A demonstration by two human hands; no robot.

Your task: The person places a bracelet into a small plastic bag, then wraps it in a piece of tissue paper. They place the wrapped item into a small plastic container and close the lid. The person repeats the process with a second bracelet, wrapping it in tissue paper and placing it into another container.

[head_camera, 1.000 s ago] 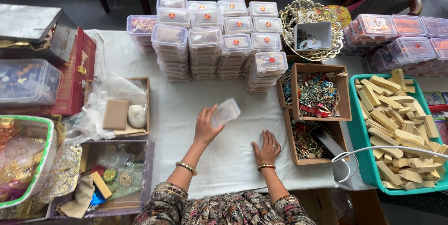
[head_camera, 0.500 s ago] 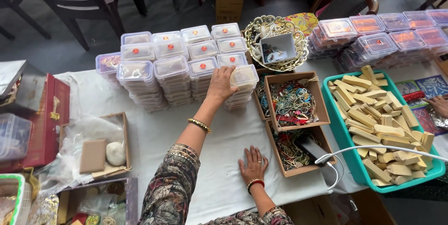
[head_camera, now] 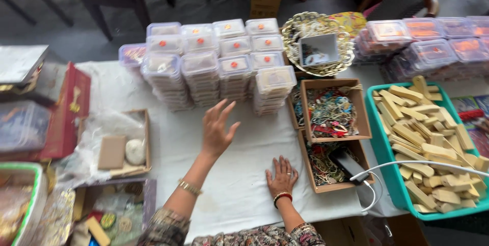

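Head view: the left hand (head_camera: pixel 218 130) is raised, fingers spread, nothing held — just short of the stacked clear lidded boxes (head_camera: pixel 219 65). The right hand (head_camera: pixel 281 175) is laid flat, empty, on the white tabletop (head_camera: pixel 244 174).

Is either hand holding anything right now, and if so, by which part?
Nothing is held. The left hand is open in the air, fingers spread, near the stacks of clear plastic boxes. The right hand lies flat on the white tablecloth.

A teal tray (head_camera: pixel 389 167) of tan wooden sticks fills the right of the frame, a gold filigree basket (head_camera: pixel 317 27) sits top centre, and a red box (head_camera: pixel 69 111) lies at left.
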